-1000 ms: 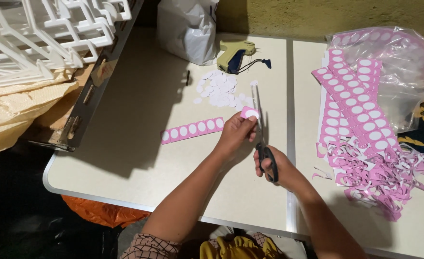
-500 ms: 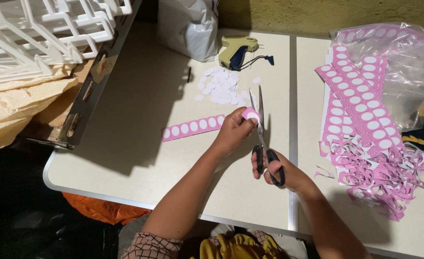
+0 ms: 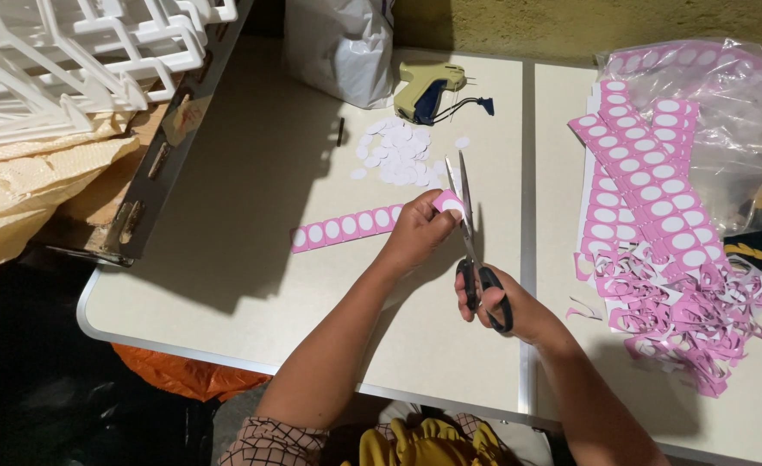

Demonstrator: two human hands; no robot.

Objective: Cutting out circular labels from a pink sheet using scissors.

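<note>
Gripping a pink strip of white round stickers [image 3: 359, 223] at its near end, the left hand [image 3: 415, 233] is curled tight around the paper above a pale folding table [image 3: 251, 267]. The right hand [image 3: 519, 311] has its fingers closed through the black handles of a pair of scissors [image 3: 471, 242], blades parted at the strip's end. Cut white circles [image 3: 398, 155] lie just beyond, near a tagging gun [image 3: 428, 86]. Pink sheets [image 3: 639, 190] and trimmings [image 3: 691, 319] are heaped to the right.
</note>
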